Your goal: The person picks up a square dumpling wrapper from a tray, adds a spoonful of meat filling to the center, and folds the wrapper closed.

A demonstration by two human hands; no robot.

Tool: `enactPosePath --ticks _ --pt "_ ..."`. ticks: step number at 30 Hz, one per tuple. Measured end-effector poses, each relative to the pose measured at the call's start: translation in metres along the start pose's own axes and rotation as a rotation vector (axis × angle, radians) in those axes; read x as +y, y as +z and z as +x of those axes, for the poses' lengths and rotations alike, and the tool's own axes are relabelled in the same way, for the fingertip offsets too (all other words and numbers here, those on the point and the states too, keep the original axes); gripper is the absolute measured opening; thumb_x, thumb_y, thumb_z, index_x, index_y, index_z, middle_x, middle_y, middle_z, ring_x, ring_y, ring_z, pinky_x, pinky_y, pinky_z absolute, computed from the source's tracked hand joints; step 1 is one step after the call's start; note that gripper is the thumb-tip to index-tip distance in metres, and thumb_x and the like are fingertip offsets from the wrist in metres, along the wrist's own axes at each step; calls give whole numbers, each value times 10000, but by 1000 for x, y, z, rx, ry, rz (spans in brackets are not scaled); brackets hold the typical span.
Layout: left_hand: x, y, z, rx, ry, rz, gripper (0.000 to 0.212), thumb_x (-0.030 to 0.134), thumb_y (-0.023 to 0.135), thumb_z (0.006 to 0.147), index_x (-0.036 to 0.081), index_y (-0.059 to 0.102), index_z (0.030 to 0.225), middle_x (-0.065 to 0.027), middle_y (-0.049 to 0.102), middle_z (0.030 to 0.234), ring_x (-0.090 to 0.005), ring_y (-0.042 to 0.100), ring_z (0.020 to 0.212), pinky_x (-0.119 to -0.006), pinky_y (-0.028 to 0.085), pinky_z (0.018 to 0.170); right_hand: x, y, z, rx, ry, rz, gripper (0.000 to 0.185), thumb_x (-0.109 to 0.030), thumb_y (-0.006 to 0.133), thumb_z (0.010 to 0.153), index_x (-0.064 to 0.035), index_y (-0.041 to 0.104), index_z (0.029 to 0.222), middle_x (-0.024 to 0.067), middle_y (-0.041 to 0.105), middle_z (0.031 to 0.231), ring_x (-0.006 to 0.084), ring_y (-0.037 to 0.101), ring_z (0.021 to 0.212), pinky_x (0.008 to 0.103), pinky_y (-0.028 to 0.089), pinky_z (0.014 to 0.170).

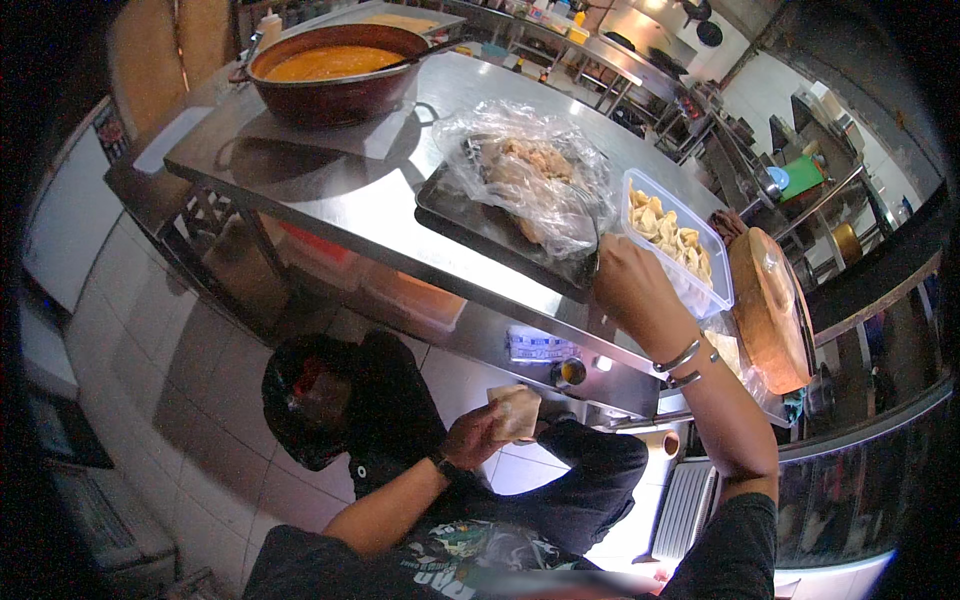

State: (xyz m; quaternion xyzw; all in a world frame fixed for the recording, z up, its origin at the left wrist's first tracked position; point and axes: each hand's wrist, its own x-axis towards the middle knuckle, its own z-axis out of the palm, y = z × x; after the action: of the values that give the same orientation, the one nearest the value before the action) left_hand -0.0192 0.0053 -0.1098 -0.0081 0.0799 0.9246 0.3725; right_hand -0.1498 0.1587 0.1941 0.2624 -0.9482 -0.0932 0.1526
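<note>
My left hand [476, 435] holds a square dumpling wrapper [516, 412] above my lap, below the table edge. My right hand [626, 281] is at the near right corner of a black tray [472, 232], its fingers closed on the end of a thin metal utensil [592, 206], probably a fork. On the tray lies a clear plastic bag [487, 176], opened around a pale minced filling [540, 161]. Right of the tray stands a clear plastic container [721, 277] of folded dumplings [667, 229]. Bracelets circle my right wrist.
A large brown pot [330, 97] of orange sauce stands at the table's far left. A round wooden chopping board [765, 315] lies at the right, near more wrappers [724, 349] in plastic. Lidded tubs [412, 296] sit on the lower shelf of the steel table [330, 202].
</note>
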Motion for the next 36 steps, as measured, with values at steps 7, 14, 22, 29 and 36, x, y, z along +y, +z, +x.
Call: enactPosePath --ticks 7,14,22,29,36 --pt "5 1 -2 -27 30 -19 550 227 532 979 38 365 1468 -131 469 1430 -251 509 1280 -370 428 1097 -16 -27 14 19 100 -89 61 24 532 794 22 572 840 203 612 822 359 653 783 400 540 672" --pt "1 -9 0 15 43 -2 496 232 482 1018 7 375 1446 -174 500 1389 -294 536 1250 -478 442 1077 23 -53 72 -38 6 -338 53 -69 557 830 -78 609 833 101 646 815 276 659 804 415 521 677" --pt "11 24 -15 7 252 877 502 246 478 1024 -10 369 1441 -173 493 1394 -294 527 1260 -469 436 1085 65 -47 126 161 -155 -387 74 -153 616 761 -125 682 777 105 688 763 288 680 788 424 448 851" --pt "14 35 -17 23 222 793 548 289 487 1020 -16 344 1454 -172 475 1415 -289 491 1303 -451 407 1113 82 -47 121 12 -36 -108 92 -155 625 785 -135 698 837 93 689 776 311 648 797 416 404 799" --pt "19 40 -21 -25 249 1031 617 328 553 982 1 348 1464 -172 473 1430 -289 490 1308 -440 366 1141 66 -35 126 38 -150 -87 139 -231 637 843 -116 715 831 132 698 797 341 665 774 437 489 733"
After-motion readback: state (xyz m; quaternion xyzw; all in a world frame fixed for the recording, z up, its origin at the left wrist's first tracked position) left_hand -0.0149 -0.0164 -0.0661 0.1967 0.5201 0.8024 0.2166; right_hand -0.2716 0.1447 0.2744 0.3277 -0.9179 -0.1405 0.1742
